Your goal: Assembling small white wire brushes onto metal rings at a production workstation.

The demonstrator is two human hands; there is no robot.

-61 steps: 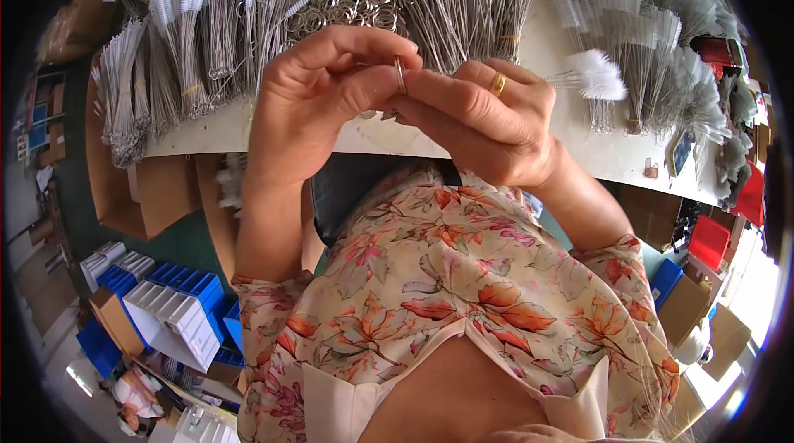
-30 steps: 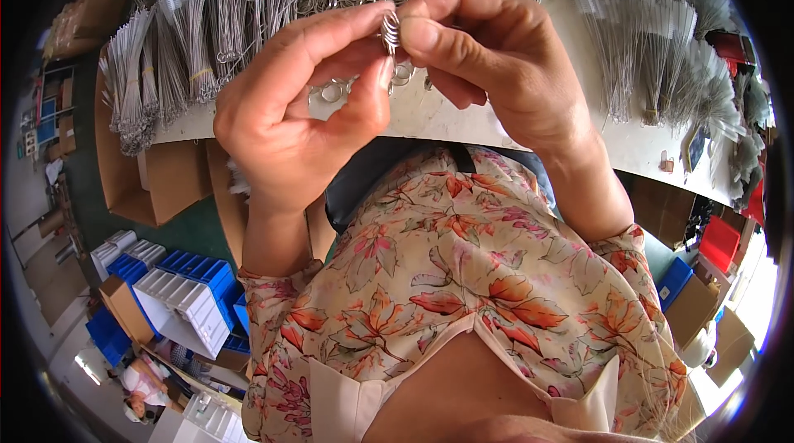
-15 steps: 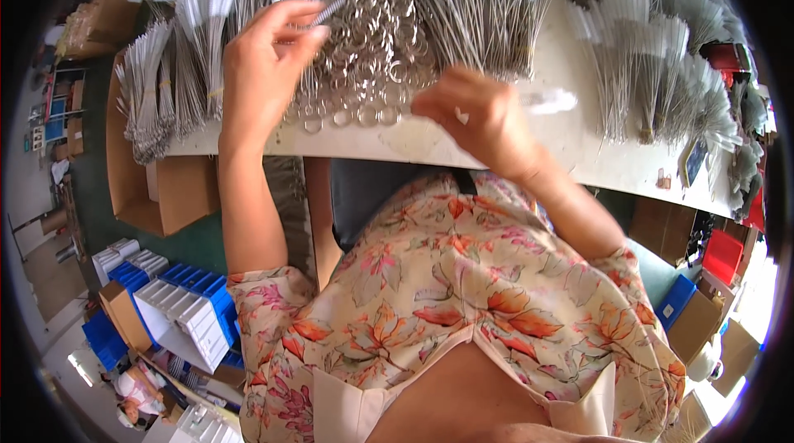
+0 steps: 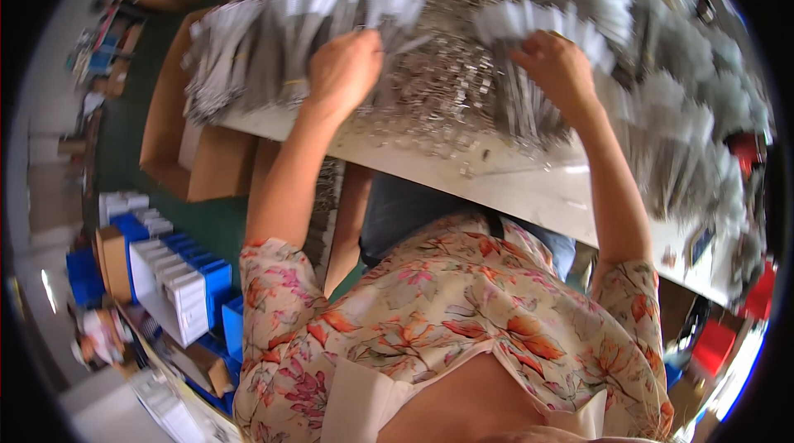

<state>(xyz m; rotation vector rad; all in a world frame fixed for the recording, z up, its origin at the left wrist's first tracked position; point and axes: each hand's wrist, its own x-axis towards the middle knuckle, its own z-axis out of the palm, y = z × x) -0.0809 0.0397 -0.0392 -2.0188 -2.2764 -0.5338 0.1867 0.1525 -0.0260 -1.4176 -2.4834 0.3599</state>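
My left hand is closed, its fingers curled beside the white heads of a bundle of thin wire brushes. A pale, slim strip shows just right of its fingertips; blur hides whether the hand holds it. My right hand bends over another bundle of wire brushes, thumb and fingers drawn together at the white heads. What those fingers grip, if anything, cannot be made out. Between the two hands lies a wide heap of small shiny metal rings, several of them scattered toward the table's near edge.
More brush bundles cover the right side of the white table. An open cardboard box stands beside its left end. Blue and white plastic bins sit lower left, a red bin lower right. Another person is far left.
The whole view has shifted and tilted. My left hand has come to the brush heads; the thin grey coiled piece it held no longer shows clearly. My right hand has moved from the rings' edge onto the right bundle.
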